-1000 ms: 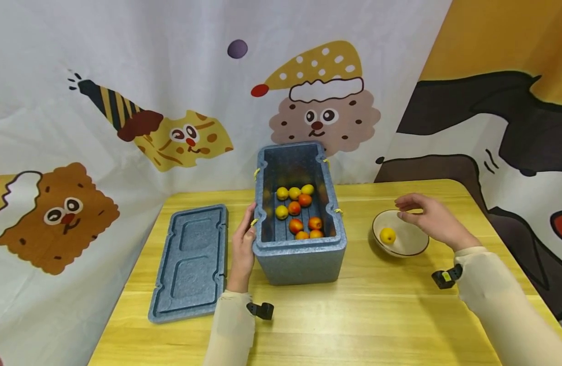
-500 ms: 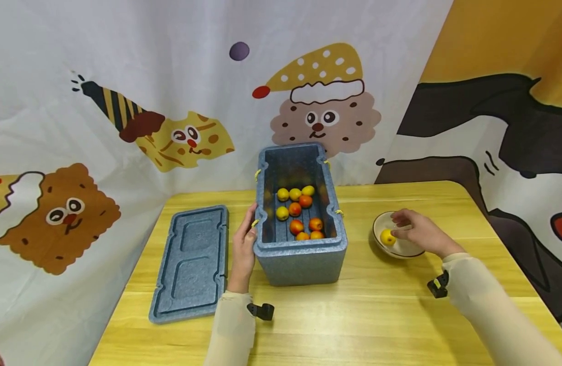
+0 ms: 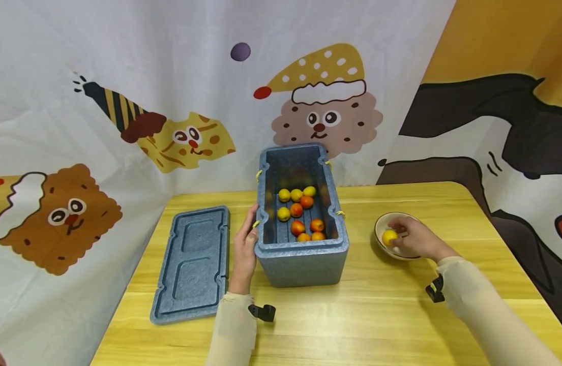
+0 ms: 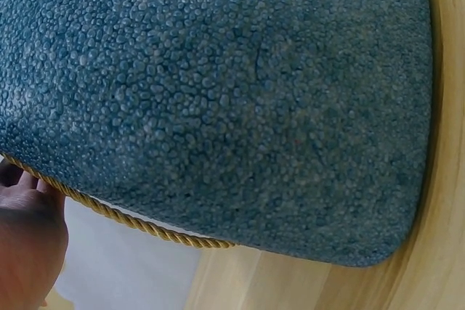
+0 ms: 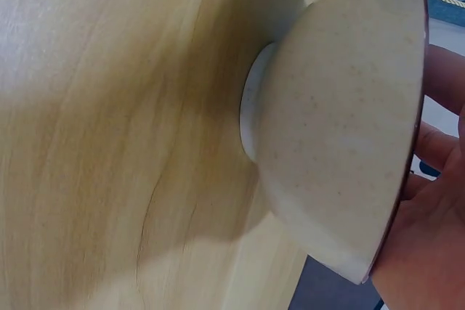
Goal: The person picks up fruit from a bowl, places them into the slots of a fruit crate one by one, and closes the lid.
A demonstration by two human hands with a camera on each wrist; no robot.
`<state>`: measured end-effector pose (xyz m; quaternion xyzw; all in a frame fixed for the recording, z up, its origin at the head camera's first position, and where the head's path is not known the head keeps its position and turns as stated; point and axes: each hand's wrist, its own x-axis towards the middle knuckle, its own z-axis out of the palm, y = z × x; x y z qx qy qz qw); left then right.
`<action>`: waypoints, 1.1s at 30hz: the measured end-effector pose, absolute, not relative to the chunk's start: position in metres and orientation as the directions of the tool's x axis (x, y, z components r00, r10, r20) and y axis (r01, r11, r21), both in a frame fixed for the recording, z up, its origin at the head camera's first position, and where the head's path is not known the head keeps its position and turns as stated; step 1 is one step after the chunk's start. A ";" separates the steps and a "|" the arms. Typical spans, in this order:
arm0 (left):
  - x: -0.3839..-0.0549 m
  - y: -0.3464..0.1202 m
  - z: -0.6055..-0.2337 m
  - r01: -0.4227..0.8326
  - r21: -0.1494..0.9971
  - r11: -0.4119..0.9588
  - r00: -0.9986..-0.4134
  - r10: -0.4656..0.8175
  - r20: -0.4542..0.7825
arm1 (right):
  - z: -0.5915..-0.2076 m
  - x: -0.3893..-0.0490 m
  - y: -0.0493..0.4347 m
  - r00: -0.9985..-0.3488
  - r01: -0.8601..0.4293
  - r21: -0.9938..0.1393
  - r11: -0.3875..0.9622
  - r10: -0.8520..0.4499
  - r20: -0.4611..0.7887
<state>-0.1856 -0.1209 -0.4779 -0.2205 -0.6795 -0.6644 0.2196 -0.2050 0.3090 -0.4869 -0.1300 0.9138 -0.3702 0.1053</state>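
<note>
A grey foam box [image 3: 303, 267] stands uncovered mid-table, with several yellow fruits [image 3: 284, 213] and orange-red fruits [image 3: 297, 227] on its floor. My left hand [image 3: 245, 251] lies against the box's left wall, fingers stretched along it near the rim. In the left wrist view its fingers are partly hidden by the yellow rope [image 4: 131, 221] on the box. To the right is a cream bowl [image 3: 383, 219] with a dark rim. My right hand [image 3: 418, 238] reaches into it and pinches a single yellow fruit [image 3: 389, 237] between thumb and fingers. The right wrist view shows the bowl's outside [image 5: 341, 121], hiding the fruit.
The grey lid [image 3: 191, 264] lies flat on the wooden table [image 3: 308, 325], left of the box. Behind the table hangs a white curtain [image 3: 180, 61] with cartoon prints, close to the box's far end.
My right hand has come down and leftward into the bowl, and its fingers have closed around the yellow fruit. The left hand and the box have stayed in place.
</note>
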 end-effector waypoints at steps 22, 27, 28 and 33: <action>-0.186 -0.121 -0.480 0.595 0.803 0.009 -0.803 0.004 0.595 | -0.498 -0.208 0.303 -0.951 -0.218 -0.623 0.752 -0.308 -0.039; -0.186 -0.121 -0.480 0.595 0.804 0.011 -0.804 0.005 0.595 | -0.497 -0.207 0.301 -0.951 -0.215 -0.618 0.756 -0.307 -0.045; -0.185 -0.121 -0.479 0.592 0.806 0.011 -0.806 0.005 0.592 | -0.497 -0.207 0.300 -0.951 -0.213 -0.618 0.757 -0.305 -0.047; -0.186 -0.121 -0.480 0.581 0.814 0.006 -0.814 0.003 0.581 | -0.499 -0.208 0.301 -0.953 -0.209 -0.614 0.761 -0.301 -0.048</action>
